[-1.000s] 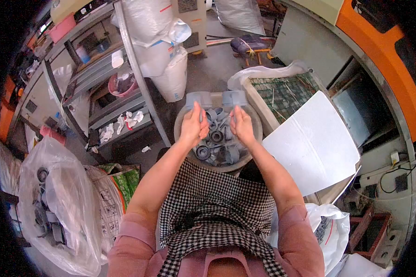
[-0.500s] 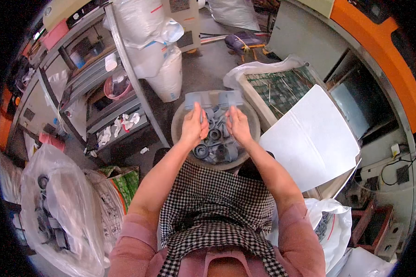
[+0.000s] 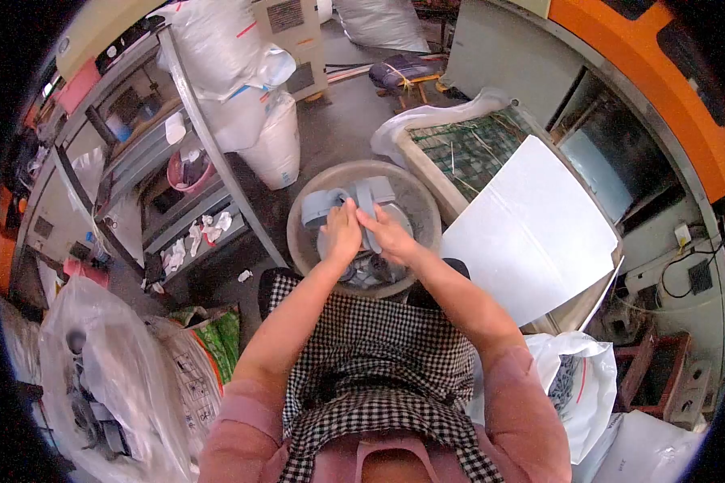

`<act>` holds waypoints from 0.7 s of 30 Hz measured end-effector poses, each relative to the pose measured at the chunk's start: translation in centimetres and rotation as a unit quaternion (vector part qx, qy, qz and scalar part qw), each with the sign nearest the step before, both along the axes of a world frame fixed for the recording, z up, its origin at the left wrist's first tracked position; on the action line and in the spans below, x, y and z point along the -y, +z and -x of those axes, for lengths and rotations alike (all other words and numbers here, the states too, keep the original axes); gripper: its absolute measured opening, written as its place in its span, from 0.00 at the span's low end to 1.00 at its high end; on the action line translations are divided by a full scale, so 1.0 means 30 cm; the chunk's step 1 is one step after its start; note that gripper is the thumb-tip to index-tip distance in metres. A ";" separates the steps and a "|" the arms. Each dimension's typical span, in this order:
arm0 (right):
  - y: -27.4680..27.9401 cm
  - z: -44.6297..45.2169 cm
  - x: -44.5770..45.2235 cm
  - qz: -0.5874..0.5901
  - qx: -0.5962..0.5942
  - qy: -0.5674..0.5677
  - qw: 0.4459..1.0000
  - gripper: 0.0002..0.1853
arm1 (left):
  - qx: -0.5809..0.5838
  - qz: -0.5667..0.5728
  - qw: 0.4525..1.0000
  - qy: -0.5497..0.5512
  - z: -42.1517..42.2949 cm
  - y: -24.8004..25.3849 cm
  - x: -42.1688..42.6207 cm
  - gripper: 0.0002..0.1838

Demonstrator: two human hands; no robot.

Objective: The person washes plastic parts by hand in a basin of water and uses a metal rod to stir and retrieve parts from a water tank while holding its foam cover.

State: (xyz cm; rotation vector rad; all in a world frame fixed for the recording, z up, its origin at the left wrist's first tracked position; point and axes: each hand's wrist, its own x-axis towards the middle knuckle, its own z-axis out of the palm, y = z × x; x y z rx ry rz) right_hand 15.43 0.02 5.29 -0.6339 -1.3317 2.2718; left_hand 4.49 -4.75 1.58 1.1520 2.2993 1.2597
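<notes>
Grey plastic parts fill part of a round tub (image 3: 298,241) in front of my lap. My left hand (image 3: 343,232) is closed on a grey plastic part (image 3: 321,205) above the tub. Close beside it, my right hand (image 3: 388,233) grips another grey part (image 3: 379,191), its fingers near those of my left hand. The two held parts are close together, and my hands partly hide them. Below my hands, loose grey parts (image 3: 370,274) lie in the tub.
On the right, a white board (image 3: 532,233) lies across a crate with green netting (image 3: 467,149). A metal rack (image 3: 209,137) stands left, beside white sacks (image 3: 274,145). A clear bag of parts (image 3: 97,370) and a white bag (image 3: 596,378) flank my legs.
My hands have come together over the tub, bringing the two grey parts close and turning them. The view has shifted slightly.
</notes>
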 end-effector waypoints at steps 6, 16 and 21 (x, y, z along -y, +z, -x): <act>-0.056 -0.009 -0.029 -0.095 0.018 0.074 0.993 0.19 | 0.091 0.057 0.988 -0.114 0.118 -0.081 -0.002 0.34; -0.060 -0.033 -0.023 -0.131 0.064 0.027 0.989 0.14 | 0.396 0.057 0.913 -0.083 0.116 0.052 0.050 0.33; -0.061 -0.036 0.025 -0.356 0.040 0.125 0.925 0.20 | 0.630 -0.052 0.774 -0.043 0.091 0.086 0.009 0.30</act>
